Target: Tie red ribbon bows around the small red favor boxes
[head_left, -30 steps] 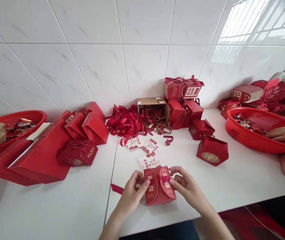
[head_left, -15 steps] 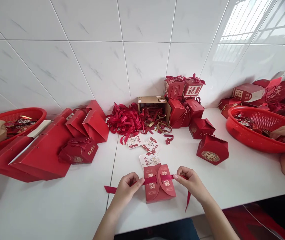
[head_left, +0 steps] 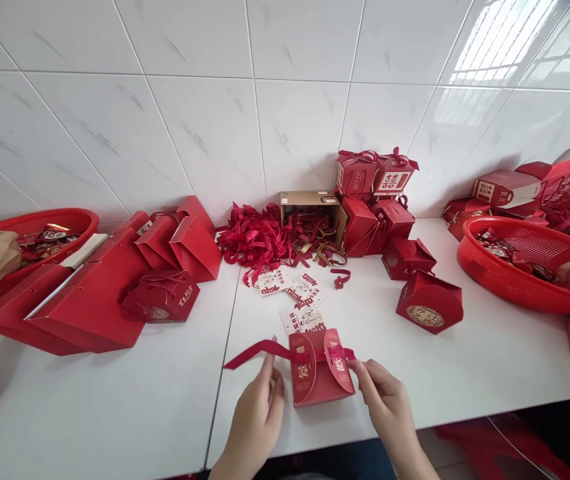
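A small red gift box [head_left: 321,390] with gold lettering stands near the table's front edge, its curved flaps folded together on top. A dark red ribbon [head_left: 255,351] threads through the flaps, with a long tail reaching left. My left hand [head_left: 259,410] is beside the box's left side, index finger stretched up against the ribbon tail, no grip closed on it. At the right side my right hand [head_left: 385,393] pinches the ribbon's short end between thumb and finger. Printed cards [head_left: 297,319] lie just behind the box.
Behind are a ribbon heap [head_left: 255,237], an open carton [head_left: 309,199] of ribbons and stacked red boxes [head_left: 359,223]. Red bags [head_left: 99,300] stand left. Red baskets of small packets flank me, the left basket [head_left: 82,223] and right basket [head_left: 485,267], each with another person's hand inside.
My left hand has let go of the ribbon and dropped lower, leaving the left tail loose. The ribbon has been drawn and bunched on the right flap. The view has shifted slightly.
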Demonstrator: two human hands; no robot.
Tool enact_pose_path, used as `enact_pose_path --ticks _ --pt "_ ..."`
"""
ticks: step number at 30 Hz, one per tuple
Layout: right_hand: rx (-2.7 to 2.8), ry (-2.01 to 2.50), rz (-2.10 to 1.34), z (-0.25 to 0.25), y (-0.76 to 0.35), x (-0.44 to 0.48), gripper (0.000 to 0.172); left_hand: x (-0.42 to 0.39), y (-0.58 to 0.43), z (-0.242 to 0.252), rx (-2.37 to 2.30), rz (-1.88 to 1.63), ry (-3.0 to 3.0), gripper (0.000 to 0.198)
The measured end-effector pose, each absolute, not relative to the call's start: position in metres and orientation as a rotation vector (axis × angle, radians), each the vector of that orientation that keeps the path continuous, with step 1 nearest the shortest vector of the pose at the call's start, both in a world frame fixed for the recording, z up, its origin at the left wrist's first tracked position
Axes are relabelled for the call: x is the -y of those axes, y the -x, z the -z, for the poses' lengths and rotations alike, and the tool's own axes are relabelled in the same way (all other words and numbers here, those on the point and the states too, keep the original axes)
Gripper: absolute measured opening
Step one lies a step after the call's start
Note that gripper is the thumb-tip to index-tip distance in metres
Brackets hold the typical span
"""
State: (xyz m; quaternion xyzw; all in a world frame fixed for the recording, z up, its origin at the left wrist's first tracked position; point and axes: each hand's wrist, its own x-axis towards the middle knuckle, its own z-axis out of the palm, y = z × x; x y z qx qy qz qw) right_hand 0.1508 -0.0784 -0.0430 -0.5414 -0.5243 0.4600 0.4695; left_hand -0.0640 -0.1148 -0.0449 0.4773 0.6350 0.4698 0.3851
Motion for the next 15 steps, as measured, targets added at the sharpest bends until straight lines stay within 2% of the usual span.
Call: enact_pose_path --ticks 3,6,10,15 --pt "0.905 1.192 -1.62 0.049 -0.146 0.078 0.044 0.105 0.066 0.045 -1.214 -1.49 -0.599 0.046" --pt "0.411 0.873 -1.992 0.054 -0.151 0.072 0.033 0.099 0.071 0.038 -0.817 -1.484 -0.037 0.044" --pt "0.054 0.562 -2.033 0.055 -0.158 0.062 0.019 0.096 0.074 0.032 -0.731 -1.459 0.29 0.028" --pt "-0.003 0.661 -1.849 0.047 -0.161 0.055 0.023 0.1 0.074 0.03 -0.85 -1.591 0.305 0.026"
